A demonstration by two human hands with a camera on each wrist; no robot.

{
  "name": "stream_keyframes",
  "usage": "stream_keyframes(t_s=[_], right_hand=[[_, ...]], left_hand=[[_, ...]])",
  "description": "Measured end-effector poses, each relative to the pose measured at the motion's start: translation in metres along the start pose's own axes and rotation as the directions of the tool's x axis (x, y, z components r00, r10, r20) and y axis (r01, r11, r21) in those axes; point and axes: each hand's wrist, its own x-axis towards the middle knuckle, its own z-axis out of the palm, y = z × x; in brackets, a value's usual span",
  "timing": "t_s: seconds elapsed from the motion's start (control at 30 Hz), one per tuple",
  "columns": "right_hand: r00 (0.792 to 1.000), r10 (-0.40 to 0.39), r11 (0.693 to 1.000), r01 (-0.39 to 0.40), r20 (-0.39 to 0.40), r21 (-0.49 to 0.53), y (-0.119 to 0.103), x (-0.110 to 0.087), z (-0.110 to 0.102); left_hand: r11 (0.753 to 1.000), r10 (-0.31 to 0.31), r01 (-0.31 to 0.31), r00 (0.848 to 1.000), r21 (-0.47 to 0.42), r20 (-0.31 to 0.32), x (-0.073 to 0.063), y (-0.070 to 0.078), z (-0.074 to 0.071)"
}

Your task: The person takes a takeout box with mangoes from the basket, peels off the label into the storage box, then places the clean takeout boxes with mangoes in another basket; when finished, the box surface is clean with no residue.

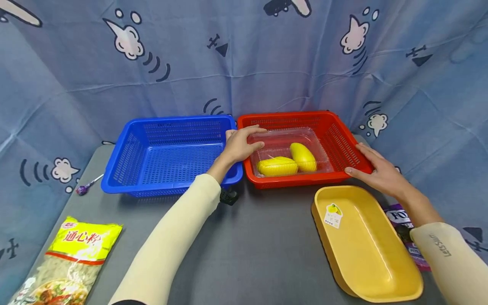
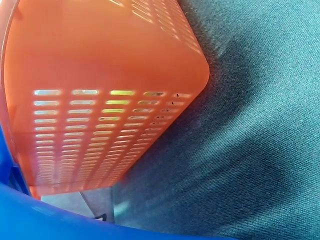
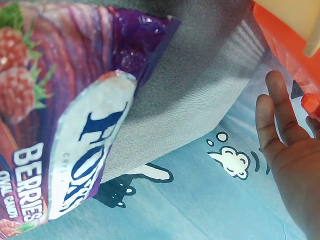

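A red plastic basket (image 1: 339, 142) stands at the back, with a clear plastic box (image 1: 276, 142) inside it. Two yellow mangoes (image 1: 303, 156) lie in that box. My left hand (image 1: 242, 146) reaches over the basket's left rim, its fingers and thumb extended above the left edge of the box. At the basket's right end, my right hand (image 1: 381, 171) lies along the outside of the rim with the thumb toward the front corner. In the right wrist view, the fingers (image 3: 280, 120) of this hand are nearly straight beside the red wall.
A blue basket (image 1: 167, 186) touches the red one on its left. In front right sits a yellow tub (image 1: 366, 245), with a purple candy bag (image 3: 75, 115) beside it. A pasta bag (image 1: 76, 254) and a lollipop (image 1: 85, 187) lie left. Patterned curtains enclose the grey table.
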Motion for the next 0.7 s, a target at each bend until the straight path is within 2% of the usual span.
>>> stream_keyframes(t_s=[0.2, 0.37, 0.53, 0.7], right_hand=[[1.000, 0.001, 1.000, -0.001, 0.002, 0.002, -0.002, -0.001, 0.000], [1.000, -0.003, 1.000, 0.003, 0.004, -0.006, -0.004, 0.002, 0.002], [1.000, 0.005, 1.000, -0.005, 0.014, -0.014, -0.005, 0.002, 0.000], [0.999, 0.011, 1.000, -0.010, 0.040, -0.018, -0.003, 0.001, -0.006]], left_hand=[[1.000, 0.006, -0.006, 1.000, -0.021, -0.003, 0.000, -0.001, 0.000], [0.999, -0.009, 0.009, 1.000, -0.050, -0.003, -0.003, 0.002, -0.006], [0.992, 0.005, -0.012, 0.999, -0.129, -0.049, -0.011, 0.013, -0.018], [0.974, 0.010, -0.039, 0.992, -0.223, -0.128, -0.023, 0.019, -0.038]])
